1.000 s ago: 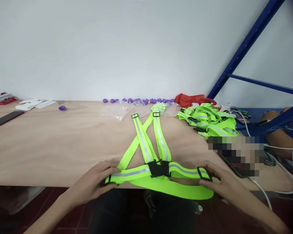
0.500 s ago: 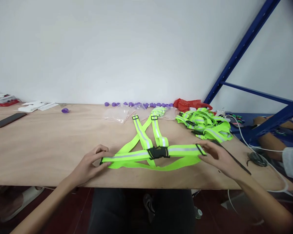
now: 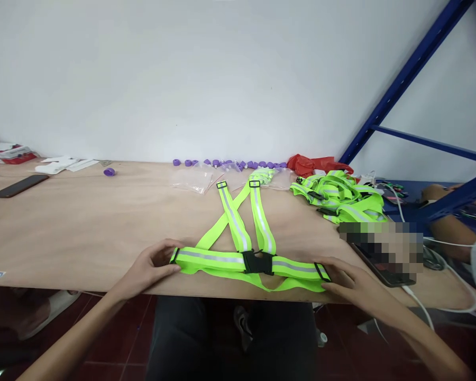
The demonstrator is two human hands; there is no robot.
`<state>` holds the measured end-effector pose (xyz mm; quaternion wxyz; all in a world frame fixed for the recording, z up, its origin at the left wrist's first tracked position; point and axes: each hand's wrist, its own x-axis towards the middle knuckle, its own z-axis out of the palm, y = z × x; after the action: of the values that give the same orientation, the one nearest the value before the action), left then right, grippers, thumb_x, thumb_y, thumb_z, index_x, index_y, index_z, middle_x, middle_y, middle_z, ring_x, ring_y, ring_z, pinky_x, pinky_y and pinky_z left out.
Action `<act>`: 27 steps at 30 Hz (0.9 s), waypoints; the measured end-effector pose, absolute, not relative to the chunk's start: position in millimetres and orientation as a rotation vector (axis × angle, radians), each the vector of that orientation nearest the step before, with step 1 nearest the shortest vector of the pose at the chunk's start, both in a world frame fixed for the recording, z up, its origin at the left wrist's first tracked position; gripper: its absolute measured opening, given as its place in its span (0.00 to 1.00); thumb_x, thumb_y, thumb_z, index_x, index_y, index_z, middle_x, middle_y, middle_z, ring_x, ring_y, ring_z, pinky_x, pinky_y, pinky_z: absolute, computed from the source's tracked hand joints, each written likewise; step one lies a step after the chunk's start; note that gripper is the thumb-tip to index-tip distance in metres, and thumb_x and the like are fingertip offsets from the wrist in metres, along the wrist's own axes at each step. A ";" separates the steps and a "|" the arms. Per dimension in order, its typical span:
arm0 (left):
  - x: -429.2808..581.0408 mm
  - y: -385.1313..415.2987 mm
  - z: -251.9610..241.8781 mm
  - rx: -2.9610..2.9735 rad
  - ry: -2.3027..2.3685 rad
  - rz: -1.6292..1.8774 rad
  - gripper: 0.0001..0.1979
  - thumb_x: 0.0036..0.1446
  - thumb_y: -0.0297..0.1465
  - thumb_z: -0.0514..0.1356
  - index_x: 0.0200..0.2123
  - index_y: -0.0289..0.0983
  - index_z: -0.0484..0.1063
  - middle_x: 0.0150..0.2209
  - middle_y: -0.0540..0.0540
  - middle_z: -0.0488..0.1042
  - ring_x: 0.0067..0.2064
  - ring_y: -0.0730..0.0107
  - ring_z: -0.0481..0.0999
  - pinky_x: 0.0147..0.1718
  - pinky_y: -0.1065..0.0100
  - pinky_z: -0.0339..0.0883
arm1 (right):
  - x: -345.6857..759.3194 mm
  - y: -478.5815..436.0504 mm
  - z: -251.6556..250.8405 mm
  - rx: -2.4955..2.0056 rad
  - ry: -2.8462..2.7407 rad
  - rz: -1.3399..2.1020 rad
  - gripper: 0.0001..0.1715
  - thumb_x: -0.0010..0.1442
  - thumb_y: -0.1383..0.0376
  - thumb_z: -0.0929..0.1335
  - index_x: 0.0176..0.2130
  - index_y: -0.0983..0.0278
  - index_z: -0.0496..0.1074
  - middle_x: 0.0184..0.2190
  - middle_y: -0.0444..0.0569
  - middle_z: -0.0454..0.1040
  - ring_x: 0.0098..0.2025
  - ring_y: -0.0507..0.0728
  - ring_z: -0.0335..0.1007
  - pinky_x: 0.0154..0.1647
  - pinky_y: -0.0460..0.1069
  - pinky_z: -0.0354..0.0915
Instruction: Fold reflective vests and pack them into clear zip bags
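Note:
A neon-green reflective strap harness (image 3: 238, 233) lies flat on the wooden table (image 3: 83, 227), its two shoulder straps crossing and running away from me. Its waist belt, joined by a black buckle (image 3: 257, 262), stretches along the near edge. My left hand (image 3: 150, 267) pinches the belt's left end between thumb and fingers. At the belt's right end, by a black slider, my right hand (image 3: 349, 283) grips it with curled fingers.
A heap of the same green harnesses (image 3: 337, 196) sits at the right, a red bag (image 3: 315, 163) behind it. Purple caps (image 3: 230, 163) line the wall, with clear plastic bags (image 3: 190, 180) nearby. A phone (image 3: 19, 185) lies far left; cables, another person's arm (image 3: 452, 230) at right.
The waist belt has been drawn back toward the table's near edge and pulled straighter; both hands followed it, keeping hold of its two ends.

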<state>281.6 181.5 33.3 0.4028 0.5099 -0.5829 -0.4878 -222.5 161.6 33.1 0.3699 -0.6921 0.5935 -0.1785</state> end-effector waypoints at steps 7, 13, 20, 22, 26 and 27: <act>267.3 154.5 25.9 1.089 -0.971 -1.338 0.22 0.42 0.40 0.74 0.42 0.40 0.79 0.41 0.47 0.79 0.43 0.66 0.78 0.44 0.69 0.74 | -217.9 128.6 29.6 -1.227 1.235 -1.088 0.34 0.44 0.50 0.77 0.49 0.59 0.72 0.55 0.51 0.71 0.54 0.58 0.72 0.53 0.49 0.73; 270.3 139.4 54.3 1.243 -1.474 -1.218 0.22 0.50 0.41 0.70 0.49 0.40 0.79 0.50 0.43 0.78 0.49 0.61 0.76 0.45 0.68 0.72 | -203.3 101.9 40.5 -1.073 1.110 -1.259 0.33 0.44 0.51 0.75 0.49 0.57 0.70 0.46 0.48 0.74 0.42 0.54 0.74 0.47 0.52 0.74; 292.2 155.2 77.0 1.277 -2.172 -0.849 0.21 0.62 0.37 0.60 0.58 0.49 0.71 0.55 0.45 0.72 0.53 0.66 0.73 0.52 0.67 0.70 | -221.2 111.3 41.3 -1.605 1.389 -0.969 0.41 0.39 0.46 0.77 0.48 0.61 0.69 0.57 0.53 0.68 0.63 0.62 0.64 0.61 0.51 0.69; 294.1 163.3 73.5 1.311 -2.252 -0.789 0.21 0.63 0.35 0.58 0.60 0.52 0.69 0.58 0.46 0.70 0.56 0.65 0.72 0.55 0.66 0.69 | -221.6 123.8 38.5 -1.722 1.456 -0.801 0.40 0.43 0.42 0.75 0.48 0.62 0.70 0.55 0.53 0.70 0.60 0.61 0.66 0.61 0.51 0.69; 296.4 173.9 65.3 1.343 -2.327 -0.713 0.21 0.65 0.36 0.56 0.60 0.53 0.68 0.61 0.47 0.69 0.58 0.64 0.72 0.55 0.67 0.71 | -218.1 142.5 31.6 -1.901 1.562 -0.640 0.37 0.49 0.40 0.70 0.48 0.62 0.71 0.54 0.53 0.70 0.58 0.61 0.67 0.62 0.54 0.68; 297.1 174.7 64.7 1.342 -2.328 -0.707 0.20 0.65 0.36 0.56 0.60 0.53 0.68 0.61 0.47 0.69 0.58 0.63 0.72 0.56 0.66 0.71 | -217.5 144.5 30.6 -1.937 1.594 -0.645 0.36 0.50 0.41 0.70 0.48 0.62 0.71 0.53 0.53 0.70 0.58 0.62 0.67 0.63 0.55 0.68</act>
<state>297.1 174.7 64.7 0.1806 0.4751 -0.8240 -0.2502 -217.5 144.5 30.6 0.2724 -0.7195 0.5922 -0.2397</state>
